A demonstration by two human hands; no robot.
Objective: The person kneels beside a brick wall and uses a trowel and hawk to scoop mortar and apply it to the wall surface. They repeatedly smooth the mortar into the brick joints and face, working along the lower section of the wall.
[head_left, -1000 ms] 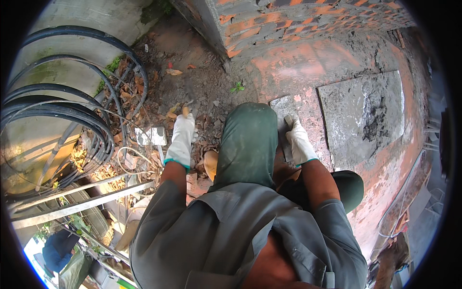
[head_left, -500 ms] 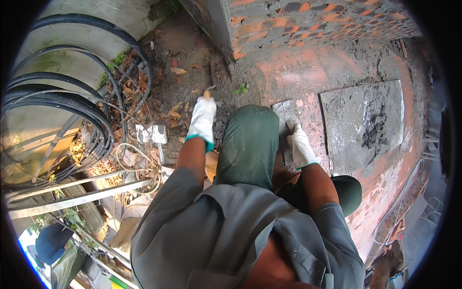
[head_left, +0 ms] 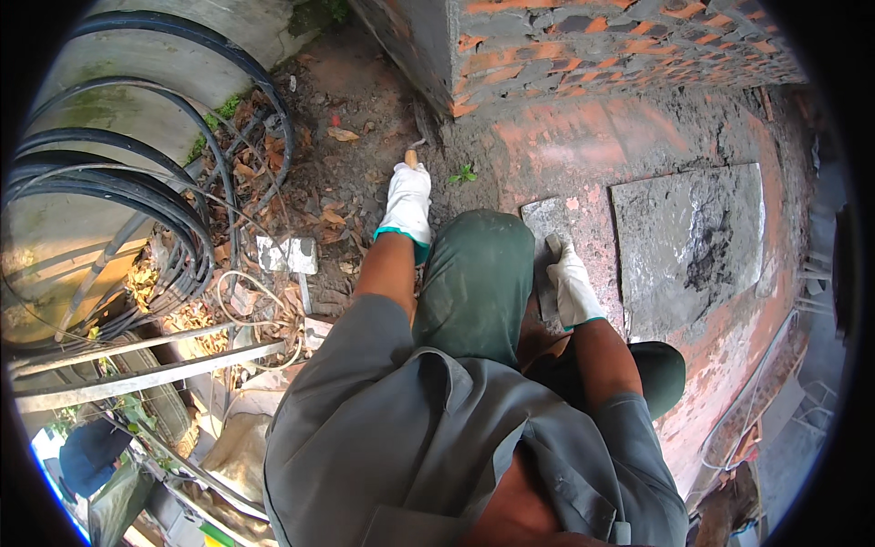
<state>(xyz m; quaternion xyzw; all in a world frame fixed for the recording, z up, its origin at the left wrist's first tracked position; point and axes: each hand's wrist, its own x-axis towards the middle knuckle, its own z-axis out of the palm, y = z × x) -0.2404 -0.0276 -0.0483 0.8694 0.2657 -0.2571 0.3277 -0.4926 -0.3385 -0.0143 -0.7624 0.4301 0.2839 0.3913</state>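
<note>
My left hand (head_left: 406,201), in a white glove with a green cuff, is closed around the wooden handle of a trowel (head_left: 412,158). Its bent metal neck shows beyond the fist; the blade is hard to make out against the dark soil by the wall's corner. My gloved right hand (head_left: 571,284) is closed around the grey grip of a flat, mortar-smeared float (head_left: 546,219), which lies beside my knee. To the right of that hand, a square board (head_left: 652,246) smeared with wet grey mortar lies on the reddish floor (head_left: 583,150).
A brick wall (head_left: 583,59) rises ahead. Coils of black hose (head_left: 150,191) lie at the left over dry leaves. Pale metal bars (head_left: 150,376) cross the lower left, where a person in a dark blue cap (head_left: 96,456) appears. A small green plant (head_left: 463,173) grows near the wall's corner.
My left hand has moved forward and right with the trowel, closer to the wall's corner. My right hand stays on the float in nearly the same place.
</note>
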